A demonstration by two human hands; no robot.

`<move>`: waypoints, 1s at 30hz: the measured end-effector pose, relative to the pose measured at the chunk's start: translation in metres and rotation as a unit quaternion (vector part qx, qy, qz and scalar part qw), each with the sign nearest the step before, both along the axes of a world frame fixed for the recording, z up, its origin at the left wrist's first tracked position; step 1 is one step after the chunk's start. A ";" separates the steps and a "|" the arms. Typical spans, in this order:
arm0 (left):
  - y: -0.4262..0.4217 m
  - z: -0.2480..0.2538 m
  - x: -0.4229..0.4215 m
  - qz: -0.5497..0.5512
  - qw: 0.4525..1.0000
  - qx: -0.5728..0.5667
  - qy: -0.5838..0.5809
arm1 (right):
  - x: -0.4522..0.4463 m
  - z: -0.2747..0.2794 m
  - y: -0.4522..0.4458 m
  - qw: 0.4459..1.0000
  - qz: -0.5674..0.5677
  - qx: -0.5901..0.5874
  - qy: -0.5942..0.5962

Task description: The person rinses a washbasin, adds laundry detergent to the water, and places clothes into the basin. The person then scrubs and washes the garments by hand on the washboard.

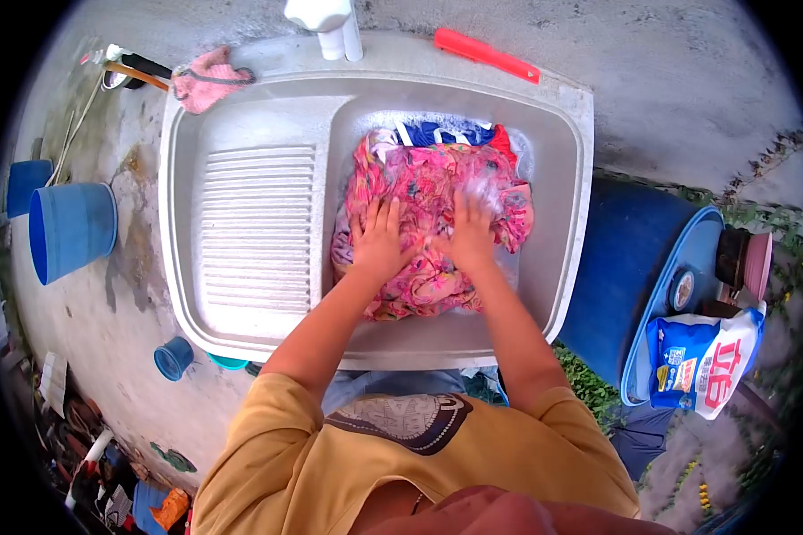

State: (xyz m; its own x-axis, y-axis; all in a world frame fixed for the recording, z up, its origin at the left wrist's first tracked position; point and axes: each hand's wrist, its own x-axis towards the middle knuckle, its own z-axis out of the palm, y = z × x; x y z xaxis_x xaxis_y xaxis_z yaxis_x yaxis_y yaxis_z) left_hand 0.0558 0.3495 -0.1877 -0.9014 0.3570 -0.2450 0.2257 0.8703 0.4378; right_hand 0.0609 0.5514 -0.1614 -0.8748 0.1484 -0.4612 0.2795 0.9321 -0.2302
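Observation:
Both my hands press down on a wet pink floral garment (pixel 437 178) bunched up in the right basin of a laundry sink (pixel 544 294). My left hand (pixel 380 242) lies on the cloth's left part, its fingers spread and pointing away from me. On the right part rests my right hand (pixel 468 236), fingers also stretched out, with some suds beside them. Behind the pink cloth, a blue and white striped piece of clothing with a red edge (pixel 451 134) shows in soapy water. What lies under the pink cloth is hidden.
Left of the basin is a ribbed washboard (pixel 259 227). On the sink's back rim are a pink rag (pixel 210 80), a white tap (pixel 321 13) and a red brush handle (pixel 486 55). A blue barrel (pixel 625 267) carries a detergent bag (pixel 705 361). Blue buckets (pixel 76 227) stand left.

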 end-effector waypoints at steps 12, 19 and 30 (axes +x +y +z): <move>-0.027 0.052 0.021 -0.043 0.958 0.272 -0.077 | 0.089 0.056 0.024 0.897 0.057 -0.433 -0.071; -0.039 0.029 0.108 -0.230 0.956 0.136 -0.126 | -0.019 -0.038 0.106 0.982 -0.032 -0.143 0.124; -0.061 0.058 0.050 0.130 0.971 0.179 -0.094 | -0.067 -0.059 -0.050 0.962 0.118 -0.191 0.158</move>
